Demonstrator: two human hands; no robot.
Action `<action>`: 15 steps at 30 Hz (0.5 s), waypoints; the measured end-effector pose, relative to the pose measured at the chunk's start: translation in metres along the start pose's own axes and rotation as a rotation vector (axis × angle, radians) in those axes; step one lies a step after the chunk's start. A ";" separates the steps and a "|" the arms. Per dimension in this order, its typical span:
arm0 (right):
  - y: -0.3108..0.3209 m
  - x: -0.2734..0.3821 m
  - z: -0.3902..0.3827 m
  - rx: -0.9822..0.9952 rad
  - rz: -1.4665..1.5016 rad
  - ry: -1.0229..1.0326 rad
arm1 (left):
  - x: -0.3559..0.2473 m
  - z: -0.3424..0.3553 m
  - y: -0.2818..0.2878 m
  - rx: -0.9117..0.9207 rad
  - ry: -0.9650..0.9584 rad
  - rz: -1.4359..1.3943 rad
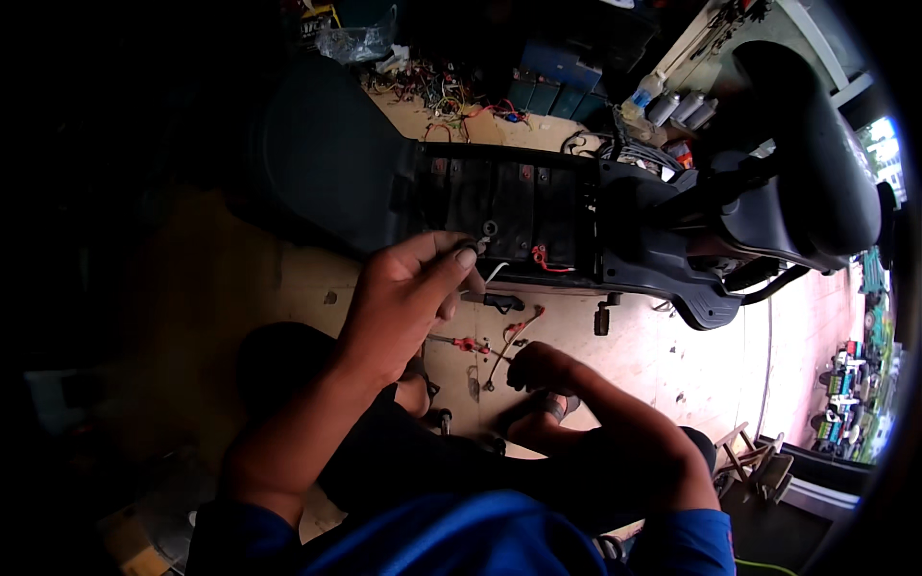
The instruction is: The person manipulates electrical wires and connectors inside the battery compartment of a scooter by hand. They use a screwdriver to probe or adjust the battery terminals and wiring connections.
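Note:
My left hand (408,288) is raised beside the open battery bay of a black electric scooter. Its thumb and fingers pinch a small metal ring terminal (489,229), held over the dark batteries (514,211). Below and to the right, my right hand (540,369) is closed low over the floor. A thin dark shaft touches its fingertips, but I cannot make out what the fist holds. Just left of that hand are a red-and-metal piece (469,344) and a short cable (499,363) with a ring end. A red wire (543,259) is attached at the bay's near edge.
The scooter's black seat (331,158) is on the left, its front wheel (816,144) on the right. Behind it lie tangled wires (437,86), blue-topped batteries (560,77) and spray cans (687,108). A small wooden stool (754,461) stands at the right.

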State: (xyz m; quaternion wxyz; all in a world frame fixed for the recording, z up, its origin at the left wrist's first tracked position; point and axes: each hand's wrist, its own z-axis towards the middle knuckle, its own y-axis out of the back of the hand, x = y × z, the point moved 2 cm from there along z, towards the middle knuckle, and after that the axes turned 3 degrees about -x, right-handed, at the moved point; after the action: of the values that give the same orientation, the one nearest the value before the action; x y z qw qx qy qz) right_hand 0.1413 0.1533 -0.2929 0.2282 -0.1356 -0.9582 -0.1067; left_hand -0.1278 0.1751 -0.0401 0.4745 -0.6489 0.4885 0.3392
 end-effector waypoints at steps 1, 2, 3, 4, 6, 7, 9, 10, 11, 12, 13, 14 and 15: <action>0.013 0.014 -0.028 -0.057 0.006 0.185 | 0.004 0.001 0.000 -0.006 -0.034 -0.019; 0.026 0.024 -0.059 -0.122 -0.111 0.240 | 0.009 0.002 0.000 -0.017 -0.016 -0.041; 0.039 0.032 -0.091 -0.241 0.134 0.232 | 0.013 0.004 -0.001 -0.020 -0.011 -0.078; 0.051 0.041 -0.123 -0.345 0.335 0.210 | 0.017 0.005 -0.002 -0.028 0.008 -0.113; 0.065 0.068 -0.168 -0.633 0.478 0.297 | 0.028 0.004 -0.008 -0.019 0.131 -0.131; 0.066 0.081 -0.187 -0.663 0.581 0.351 | 0.033 0.003 -0.013 0.026 0.167 -0.144; 0.058 0.106 -0.210 -0.701 0.783 0.549 | 0.044 -0.001 -0.026 0.035 0.240 -0.135; 0.054 0.116 -0.214 -0.754 0.768 0.568 | 0.048 -0.001 -0.030 0.093 0.273 -0.159; 0.049 0.125 -0.214 -0.772 0.739 0.599 | 0.051 -0.003 -0.035 0.150 0.248 -0.179; 0.045 0.130 -0.214 -0.795 0.726 0.594 | 0.054 -0.003 -0.040 0.192 0.231 -0.196; 0.043 0.139 -0.210 -0.863 0.675 0.750 | 0.057 -0.002 -0.042 0.181 0.208 -0.192; 0.041 0.138 -0.210 -0.846 0.695 0.727 | 0.059 -0.001 -0.044 0.167 0.186 -0.190; 0.041 0.137 -0.207 -0.828 0.712 0.704 | 0.061 -0.001 -0.045 0.151 0.161 -0.191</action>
State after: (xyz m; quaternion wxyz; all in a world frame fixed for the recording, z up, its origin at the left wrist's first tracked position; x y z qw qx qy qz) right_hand 0.1206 0.1654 -0.0422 0.4790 -0.4784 -0.6021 -0.4232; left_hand -0.0665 0.1586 -0.0823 0.5115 -0.6798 0.4853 0.2017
